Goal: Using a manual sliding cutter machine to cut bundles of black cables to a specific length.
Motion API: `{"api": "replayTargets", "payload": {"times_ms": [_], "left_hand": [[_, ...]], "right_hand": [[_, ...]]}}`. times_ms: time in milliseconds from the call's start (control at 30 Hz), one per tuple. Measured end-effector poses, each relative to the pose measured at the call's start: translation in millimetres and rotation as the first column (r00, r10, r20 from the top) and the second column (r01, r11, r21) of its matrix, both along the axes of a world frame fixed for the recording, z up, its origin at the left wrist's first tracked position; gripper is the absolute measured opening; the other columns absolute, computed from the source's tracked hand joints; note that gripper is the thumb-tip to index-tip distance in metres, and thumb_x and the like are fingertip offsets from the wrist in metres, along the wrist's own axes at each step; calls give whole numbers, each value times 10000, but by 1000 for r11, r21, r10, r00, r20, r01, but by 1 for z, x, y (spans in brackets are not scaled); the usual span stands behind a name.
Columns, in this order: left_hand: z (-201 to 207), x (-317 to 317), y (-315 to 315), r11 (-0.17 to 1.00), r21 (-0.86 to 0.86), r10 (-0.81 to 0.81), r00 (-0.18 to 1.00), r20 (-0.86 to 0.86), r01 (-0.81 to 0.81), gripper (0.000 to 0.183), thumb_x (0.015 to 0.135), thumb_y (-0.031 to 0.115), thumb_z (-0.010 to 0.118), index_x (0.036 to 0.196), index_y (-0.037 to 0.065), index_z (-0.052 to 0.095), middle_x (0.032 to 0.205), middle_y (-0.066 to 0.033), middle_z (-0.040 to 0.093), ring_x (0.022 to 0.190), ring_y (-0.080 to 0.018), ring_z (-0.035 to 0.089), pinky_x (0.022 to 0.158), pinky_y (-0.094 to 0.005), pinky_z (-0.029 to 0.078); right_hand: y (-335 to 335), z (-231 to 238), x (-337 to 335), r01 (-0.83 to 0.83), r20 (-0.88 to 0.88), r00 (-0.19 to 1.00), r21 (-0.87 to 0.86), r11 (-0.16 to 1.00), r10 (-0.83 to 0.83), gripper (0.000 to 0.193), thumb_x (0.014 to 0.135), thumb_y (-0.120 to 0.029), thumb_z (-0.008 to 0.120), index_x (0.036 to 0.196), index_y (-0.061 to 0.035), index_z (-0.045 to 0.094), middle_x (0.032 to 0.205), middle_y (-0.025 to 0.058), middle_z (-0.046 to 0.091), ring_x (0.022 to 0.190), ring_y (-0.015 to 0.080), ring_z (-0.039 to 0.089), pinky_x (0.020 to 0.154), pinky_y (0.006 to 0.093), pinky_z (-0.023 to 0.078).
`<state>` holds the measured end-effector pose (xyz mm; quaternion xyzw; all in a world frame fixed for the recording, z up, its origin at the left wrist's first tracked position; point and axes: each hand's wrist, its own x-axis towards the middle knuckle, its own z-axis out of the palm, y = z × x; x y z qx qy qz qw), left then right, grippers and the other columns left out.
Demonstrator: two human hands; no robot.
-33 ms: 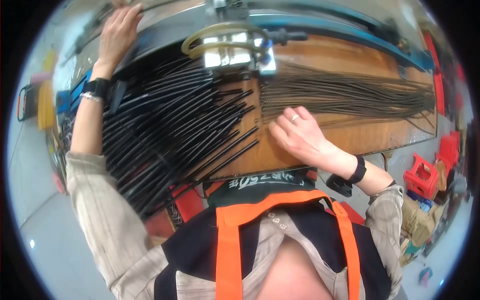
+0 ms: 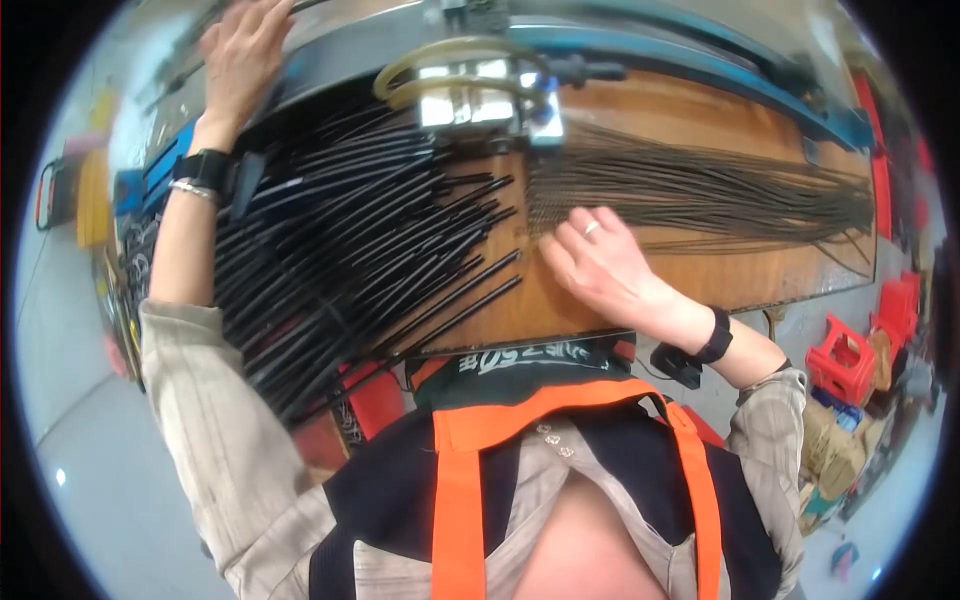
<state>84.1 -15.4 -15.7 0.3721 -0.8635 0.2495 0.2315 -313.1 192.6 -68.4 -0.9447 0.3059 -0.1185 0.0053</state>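
On the desk (image 2: 570, 312), black tubes (image 2: 340, 220) are spread left, thin rods (image 2: 710, 190) right; near the rods the right hand (image 2: 605, 262) is curled, far left the left hand (image 2: 245, 65) is extended; whether anything is grasped by either grip cannot be told

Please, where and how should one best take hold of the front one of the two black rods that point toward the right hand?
Probably by the right end of this front rod, with the right grip coming from the right: that end lies free over the bare tabletop, while leftward the other rods crowd.
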Motion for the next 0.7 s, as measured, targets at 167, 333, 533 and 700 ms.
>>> {"api": "replayTargets", "payload": {"times_ms": [167, 333, 533, 700], "left_hand": [[-6, -63, 134, 990, 131, 64, 988, -144, -45, 98, 863, 236, 682, 853, 154, 630, 747, -26, 585, 716, -218, 562, 674, -382, 386], [-36, -102, 297, 725, 574, 478, 878, -22, -380, 185, 789, 253, 749, 881, 143, 634, 840, -30, 535, 839, -238, 530, 738, -398, 379], [-63, -114, 316, 781, 513, 519, 828, -214, -357, 208, 764, 253, 757, 875, 151, 614, 882, -21, 529, 856, -209, 517, 693, -340, 399], [-48, -121, 320, 794, 521, 467, 862, -195, -312, 189, 810, 281, 728, 848, 140, 609, 845, -37, 537, 810, -194, 566, 607, -318, 454]], "right_hand": [[-22, 2, -8, -45, 162, 987, 213, 976, 10, 118, 769, -110, 712, 849, -57, 643, 764, 80, 601, 785, 260, 579, 663, 347, 464], [-25, 8, 8, -25, 281, 949, 519, 854, -143, 115, 867, -122, 675, 925, -23, 671, 818, 125, 644, 792, 305, 629, 694, 371, 507], [-23, 11, 19, -42, 190, 976, 642, 766, -105, 172, 913, -135, 653, 1031, -12, 682, 921, 156, 700, 817, 315, 680, 748, 351, 532], [-9, 17, 21, -72, 243, 955, 743, 665, -169, 219, 916, -142, 653, 1084, -5, 686, 938, 165, 709, 829, 256, 688, 751, 317, 523]]}}
